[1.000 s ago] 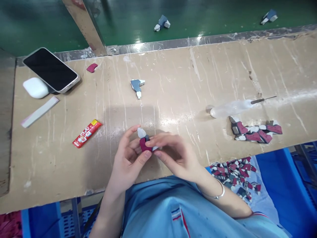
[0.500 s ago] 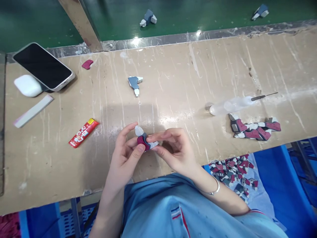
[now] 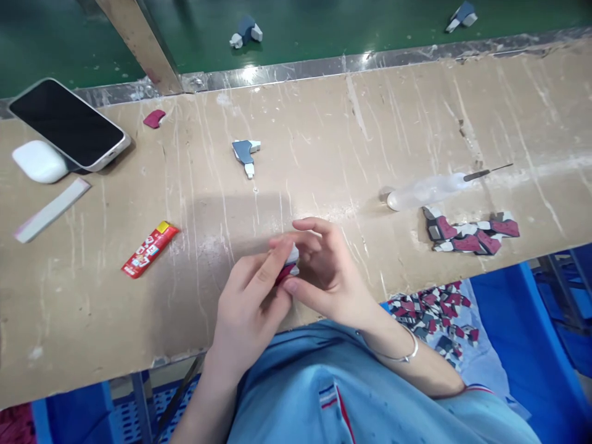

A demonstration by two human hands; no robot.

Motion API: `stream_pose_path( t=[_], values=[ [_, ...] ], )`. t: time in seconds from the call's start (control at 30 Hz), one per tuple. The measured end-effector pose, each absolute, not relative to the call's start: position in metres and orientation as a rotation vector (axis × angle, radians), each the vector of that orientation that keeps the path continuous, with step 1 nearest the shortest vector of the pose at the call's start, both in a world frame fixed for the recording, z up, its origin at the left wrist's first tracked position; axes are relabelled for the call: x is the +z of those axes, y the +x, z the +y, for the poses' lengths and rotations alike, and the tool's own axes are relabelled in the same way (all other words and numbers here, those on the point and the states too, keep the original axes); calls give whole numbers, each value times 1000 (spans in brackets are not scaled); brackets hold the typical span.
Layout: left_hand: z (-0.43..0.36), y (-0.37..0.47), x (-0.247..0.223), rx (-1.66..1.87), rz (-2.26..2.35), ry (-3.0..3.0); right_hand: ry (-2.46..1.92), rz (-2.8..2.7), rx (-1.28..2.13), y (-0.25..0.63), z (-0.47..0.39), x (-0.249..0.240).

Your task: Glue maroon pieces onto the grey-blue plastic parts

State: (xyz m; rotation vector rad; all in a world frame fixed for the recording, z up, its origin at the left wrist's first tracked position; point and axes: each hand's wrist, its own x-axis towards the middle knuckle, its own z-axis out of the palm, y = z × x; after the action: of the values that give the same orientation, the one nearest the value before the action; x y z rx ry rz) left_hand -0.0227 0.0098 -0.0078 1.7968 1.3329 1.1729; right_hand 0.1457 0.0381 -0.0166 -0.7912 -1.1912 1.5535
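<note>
Between both hands, just above the bench's near edge, is a small maroon, white and grey plastic toy part (image 3: 289, 269), mostly covered by fingers. My left hand (image 3: 256, 296) is closed round it from the left. My right hand (image 3: 326, 277) pinches its right side with thumb and fingertips, the index finger raised and bent. Farther off on the bench lies a grey and white toy part (image 3: 246, 156) with no maroon piece on it. A loose maroon piece (image 3: 154, 118) rests at the back left.
At left are a phone (image 3: 69, 126), a white rounded case (image 3: 41, 161), a pale strip (image 3: 53, 209) and a red packet (image 3: 150, 250). A needle-tipped bottle (image 3: 423, 192) lies right, near several assembled parts (image 3: 476, 237). Below, a blue bin (image 3: 513, 320) holds more parts. Two parts sit on the green surface (image 3: 324, 31).
My left hand has rolled over the toy part, which is turned and now largely hidden. The view has shifted slightly, and the part at upper middle on the green surface has moved left.
</note>
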Motion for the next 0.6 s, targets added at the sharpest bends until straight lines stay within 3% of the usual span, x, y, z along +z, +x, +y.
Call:
stream_pose_path(
  t=[0.43,0.6],
  values=[
    [-6,3,-11,1600,1364,1365,-840,-932,1711,139,36,-10],
    [-6,1,-6,1511,1374,1270,-845,-941,1732,142,38,-11]
  ],
)
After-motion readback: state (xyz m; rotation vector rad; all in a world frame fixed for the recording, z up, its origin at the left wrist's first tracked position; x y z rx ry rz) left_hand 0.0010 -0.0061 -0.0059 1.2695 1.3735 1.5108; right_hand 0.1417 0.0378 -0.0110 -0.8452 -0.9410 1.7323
